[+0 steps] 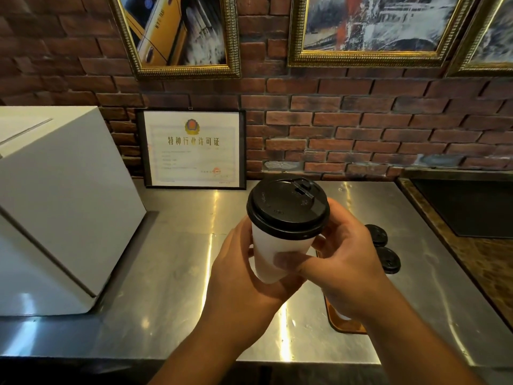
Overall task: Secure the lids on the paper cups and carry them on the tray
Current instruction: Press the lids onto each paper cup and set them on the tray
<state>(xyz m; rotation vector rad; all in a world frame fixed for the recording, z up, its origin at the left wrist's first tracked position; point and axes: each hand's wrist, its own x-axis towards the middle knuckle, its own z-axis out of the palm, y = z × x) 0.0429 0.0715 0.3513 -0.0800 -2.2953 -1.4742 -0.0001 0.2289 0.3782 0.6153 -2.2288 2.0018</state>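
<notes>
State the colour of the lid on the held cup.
Black, on a white cup; the lid shows in the head view.

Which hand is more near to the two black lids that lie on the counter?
Right. The right hand holds the cup directly beside the lids, partly covering them in view. The left hand grips the cup's far side, away from them.

One cup (273, 254), three lids (288, 207).

A white paper cup (270, 254) with a black sip lid (288, 208) seated on its rim tilts slightly — raised off the steel counter. At its 4 o'clock, two more black-lidded cups (377, 234) (390, 259) stand upright — beside them, at 5 o'clock, shows a corner of a brown tray (342, 326).
</notes>
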